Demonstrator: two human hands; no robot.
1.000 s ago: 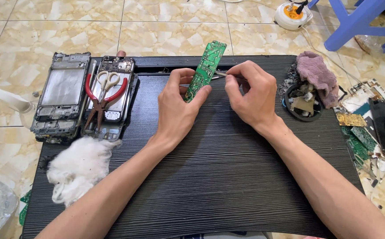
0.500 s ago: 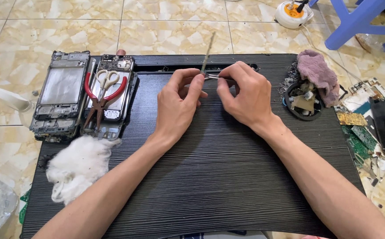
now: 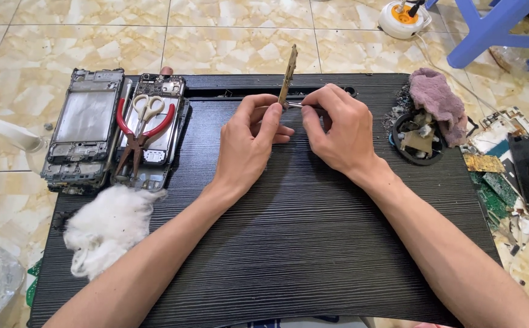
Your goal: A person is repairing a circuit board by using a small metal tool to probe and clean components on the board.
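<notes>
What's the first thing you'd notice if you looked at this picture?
Two bare hands meet in the middle of a black ribbed mat: the left hand holds a thin circuit board up on its edge, and the right hand pokes at it with a small metal tool. To the left lie two opened phones with red-handled pliers on top, and a white cotton wad sits below them.

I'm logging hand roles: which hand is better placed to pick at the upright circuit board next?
Probably the right hand: it already pinches the tweezers, whose tip touches the circuit board. The left hand is taken up holding that board on edge.
</notes>
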